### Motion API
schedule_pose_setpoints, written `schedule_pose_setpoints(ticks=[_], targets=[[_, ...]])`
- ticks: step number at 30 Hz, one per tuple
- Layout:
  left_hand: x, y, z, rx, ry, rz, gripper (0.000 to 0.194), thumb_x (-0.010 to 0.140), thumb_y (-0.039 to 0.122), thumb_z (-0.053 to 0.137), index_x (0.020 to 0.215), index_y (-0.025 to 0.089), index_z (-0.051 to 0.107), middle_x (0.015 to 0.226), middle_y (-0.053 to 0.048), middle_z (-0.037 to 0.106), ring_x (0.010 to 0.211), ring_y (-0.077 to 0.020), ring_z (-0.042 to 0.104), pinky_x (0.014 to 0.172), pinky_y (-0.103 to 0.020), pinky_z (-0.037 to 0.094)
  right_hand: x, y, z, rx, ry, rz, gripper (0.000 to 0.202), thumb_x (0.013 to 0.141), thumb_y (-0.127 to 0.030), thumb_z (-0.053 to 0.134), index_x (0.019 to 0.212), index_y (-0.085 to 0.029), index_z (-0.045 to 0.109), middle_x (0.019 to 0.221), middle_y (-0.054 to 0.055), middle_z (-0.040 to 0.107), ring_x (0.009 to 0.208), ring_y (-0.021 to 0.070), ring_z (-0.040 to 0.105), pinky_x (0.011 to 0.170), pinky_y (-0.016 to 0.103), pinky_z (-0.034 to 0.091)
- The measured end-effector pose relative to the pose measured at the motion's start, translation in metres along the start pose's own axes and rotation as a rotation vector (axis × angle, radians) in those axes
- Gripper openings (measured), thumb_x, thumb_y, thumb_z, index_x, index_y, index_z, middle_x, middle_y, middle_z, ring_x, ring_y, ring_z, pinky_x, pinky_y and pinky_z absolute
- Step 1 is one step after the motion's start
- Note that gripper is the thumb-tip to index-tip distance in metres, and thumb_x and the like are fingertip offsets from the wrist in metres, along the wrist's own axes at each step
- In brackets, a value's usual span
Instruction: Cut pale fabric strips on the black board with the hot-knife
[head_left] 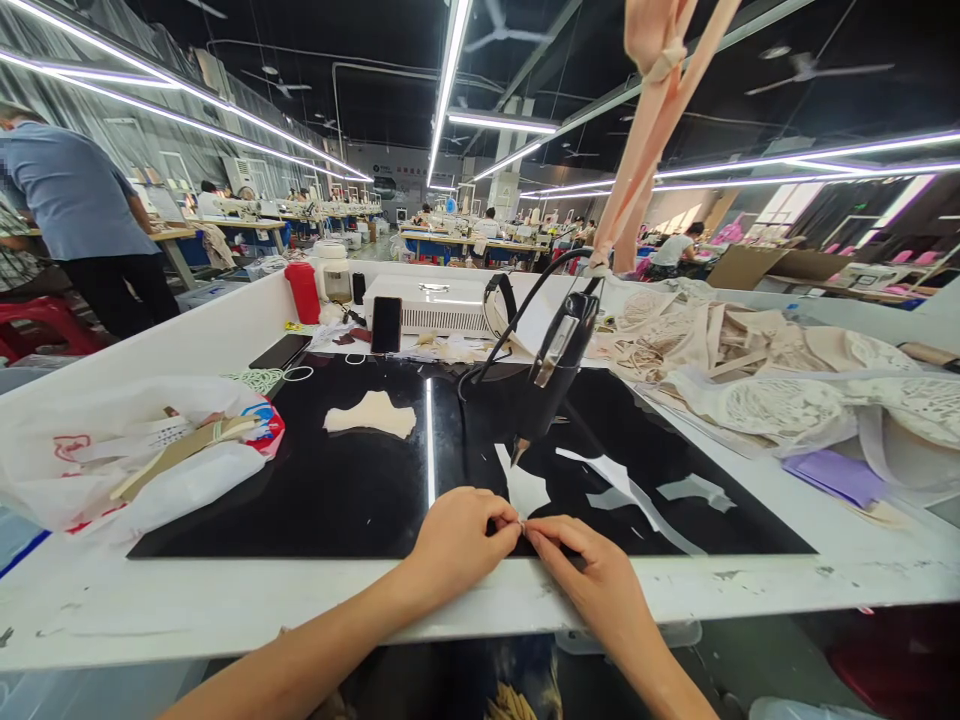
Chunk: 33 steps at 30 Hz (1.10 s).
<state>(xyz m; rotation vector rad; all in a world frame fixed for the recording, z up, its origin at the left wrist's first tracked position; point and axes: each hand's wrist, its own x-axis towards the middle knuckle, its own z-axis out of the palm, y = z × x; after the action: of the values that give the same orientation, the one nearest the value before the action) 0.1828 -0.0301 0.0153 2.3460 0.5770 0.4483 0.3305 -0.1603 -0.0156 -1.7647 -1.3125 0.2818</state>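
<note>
White piece [527, 492]: directly beyond my fingertips, on the black mat [300, 500], near its front edge. Long axis runs away from me, leaning slightly left to a narrow strip at the far end. Neither hand is clearly nearer; my left hand [461, 535] and right hand [596, 572] meet at its near end.

Both hands closed in fingertip pinches, seemingly on that near end; the bit between the fingers is too small to make out fully. The black tool [559, 360] hangs above, tip down over the far part of the piece. Can't tell whether it touches.

Counts. Black tool: one. White piece at my fingers: one. Long white piece [615, 475], to the right: one. Sheer pieces [697, 490]: at least two, one partly overlapped, so exact number unclear. Cream piece [371, 414], left on the mat: one visible outline. Plastic bag [45, 440], far left: one. Phones: two, one upright [386, 325], one flat [280, 352]. Purple piece [836, 478], right of the mat: one.
</note>
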Motion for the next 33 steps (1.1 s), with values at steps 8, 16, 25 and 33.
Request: schedule_pose_setpoints(ticks=[8, 16, 25, 33], targets=[[-0.0002, 0.0019, -0.0025, -0.013, -0.002, -0.011, 0.020, 0.091, 0.026, 0.058, 0.077, 0.023, 0.073, 0.074, 0.003, 0.068, 0.073, -0.0146, 0.058, 0.070, -0.027, 0.035, -0.0010, -0.0008, 0.0011, 0.006, 0.018, 0.001, 0.019, 0.092, -0.039, 0.059, 0.090, -0.031, 0.077, 0.092, 0.000, 0.078, 0.085, 0.0204, 0.072, 0.080, 0.030, 0.053], [-0.0006, -0.0005, 0.0002, -0.011, 0.001, -0.008, 0.019, 0.090, 0.027, 0.058, 0.080, 0.023, 0.074, 0.075, 0.003, 0.067, 0.074, -0.0145, 0.057, 0.071, -0.027, 0.035, -0.0015, 0.0029, 0.0059, -0.021, 0.053, 0.000, 0.019, 0.092, -0.039, 0.060, 0.087, -0.030, 0.076, 0.087, -0.001, 0.077, 0.080, 0.0207, 0.070, 0.077, 0.031, 0.051], [0.0011, -0.0018, -0.0002, -0.037, -0.017, 0.007, 0.016, 0.087, 0.028, 0.061, 0.081, 0.024, 0.076, 0.076, 0.003, 0.070, 0.074, -0.0151, 0.057, 0.071, -0.027, 0.036, 0.0006, 0.0009, 0.0053, 0.001, 0.053, 0.010, 0.021, 0.090, -0.040, 0.060, 0.082, -0.029, 0.076, 0.085, 0.000, 0.077, 0.078, 0.0208, 0.070, 0.075, 0.031, 0.051], [0.0006, 0.0008, 0.0012, -0.016, -0.001, -0.030, 0.015, 0.086, 0.026, 0.061, 0.080, 0.023, 0.075, 0.077, 0.003, 0.071, 0.074, -0.0147, 0.060, 0.071, -0.027, 0.039, 0.0010, -0.0045, 0.0073, 0.036, 0.053, 0.053, 0.022, 0.086, -0.042, 0.061, 0.079, -0.028, 0.076, 0.083, 0.002, 0.076, 0.078, 0.0219, 0.068, 0.076, 0.032, 0.050]])
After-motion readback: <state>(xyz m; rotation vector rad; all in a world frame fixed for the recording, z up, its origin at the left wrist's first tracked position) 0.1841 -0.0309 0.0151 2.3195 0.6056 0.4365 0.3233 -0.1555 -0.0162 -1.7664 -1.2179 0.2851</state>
